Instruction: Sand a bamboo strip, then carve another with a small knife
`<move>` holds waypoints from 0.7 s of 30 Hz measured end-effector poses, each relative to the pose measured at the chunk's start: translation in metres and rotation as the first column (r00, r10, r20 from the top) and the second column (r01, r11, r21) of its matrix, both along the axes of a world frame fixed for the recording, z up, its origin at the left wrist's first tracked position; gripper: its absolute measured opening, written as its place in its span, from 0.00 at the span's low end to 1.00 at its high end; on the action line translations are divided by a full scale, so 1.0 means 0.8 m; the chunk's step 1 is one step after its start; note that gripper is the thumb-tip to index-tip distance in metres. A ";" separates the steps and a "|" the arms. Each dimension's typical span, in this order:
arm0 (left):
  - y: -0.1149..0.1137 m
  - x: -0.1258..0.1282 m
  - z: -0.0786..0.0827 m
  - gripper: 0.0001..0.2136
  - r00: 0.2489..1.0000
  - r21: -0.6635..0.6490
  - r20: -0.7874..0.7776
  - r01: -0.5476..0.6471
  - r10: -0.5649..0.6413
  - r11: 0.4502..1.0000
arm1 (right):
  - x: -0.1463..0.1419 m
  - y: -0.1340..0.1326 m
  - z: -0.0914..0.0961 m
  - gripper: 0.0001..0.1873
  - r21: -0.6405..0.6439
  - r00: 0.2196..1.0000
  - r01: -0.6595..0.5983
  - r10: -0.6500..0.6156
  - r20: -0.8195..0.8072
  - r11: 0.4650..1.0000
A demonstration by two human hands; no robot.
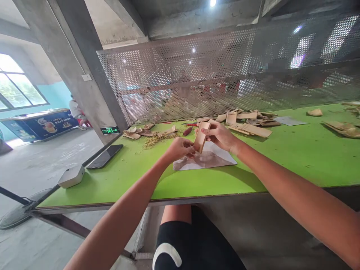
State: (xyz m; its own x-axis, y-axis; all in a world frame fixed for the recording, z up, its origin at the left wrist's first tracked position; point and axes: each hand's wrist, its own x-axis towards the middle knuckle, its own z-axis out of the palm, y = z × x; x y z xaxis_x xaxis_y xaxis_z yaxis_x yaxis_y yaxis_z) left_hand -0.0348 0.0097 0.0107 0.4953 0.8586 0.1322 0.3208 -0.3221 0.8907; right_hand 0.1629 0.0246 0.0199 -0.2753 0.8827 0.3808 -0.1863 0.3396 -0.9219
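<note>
My left hand (178, 149) and my right hand (219, 135) together hold a stiff, tan folded strip (200, 137), probably dried leaf or bark, upright above the green table (126, 180). My right fingers pinch its upper end, and my left fingertips press its lower part. Beneath my hands lies a creased sheet of pale paper (204, 159). Just left of my left hand is a heap of loose yellowish seed-like material (157, 141), with curled tan pieces (133, 133) behind it. A pile of similar flat tan strips (247, 122) lies beyond my right hand.
A red object (188, 131) lies near my hands. A dark tablet (105, 156) and white box (71, 176) sit at the table's left edge. A perforated metal screen (197, 75) rises behind the table. Another person (75, 110) stands far left, beside a blue freezer (39, 125).
</note>
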 end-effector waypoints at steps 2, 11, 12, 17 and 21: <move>0.000 -0.001 -0.001 0.15 0.999 0.029 -0.022 0.043 -0.043 0.999 | -0.001 0.001 -0.001 0.19 0.018 1.000 0.008 -0.008 0.006 1.000; 0.002 0.002 -0.004 0.16 0.992 -0.011 0.034 0.125 -0.125 0.992 | -0.013 -0.003 -0.004 0.23 0.065 0.997 0.080 -0.080 -0.016 0.995; 0.000 0.003 -0.004 0.14 0.991 -0.018 0.047 0.129 -0.128 0.991 | -0.013 -0.003 -0.004 0.23 0.066 0.995 0.092 -0.090 -0.030 0.994; -0.006 0.007 -0.001 0.03 0.997 0.028 0.021 0.079 -0.080 0.996 | -0.015 -0.001 -0.007 0.27 0.030 0.988 0.138 -0.136 -0.068 0.990; -0.007 0.008 -0.001 0.02 0.999 0.059 0.023 0.044 -0.046 0.997 | -0.015 0.001 -0.007 0.30 -0.003 0.980 0.179 -0.179 -0.088 0.984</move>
State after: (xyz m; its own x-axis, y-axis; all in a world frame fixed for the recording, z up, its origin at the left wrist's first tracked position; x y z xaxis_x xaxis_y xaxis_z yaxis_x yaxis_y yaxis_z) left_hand -0.0287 0.0045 0.0098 0.5294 0.8259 0.1941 0.2833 -0.3877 0.8772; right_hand 0.1507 0.0257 0.0145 -0.0786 0.9128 0.4009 -0.2017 0.3792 -0.9031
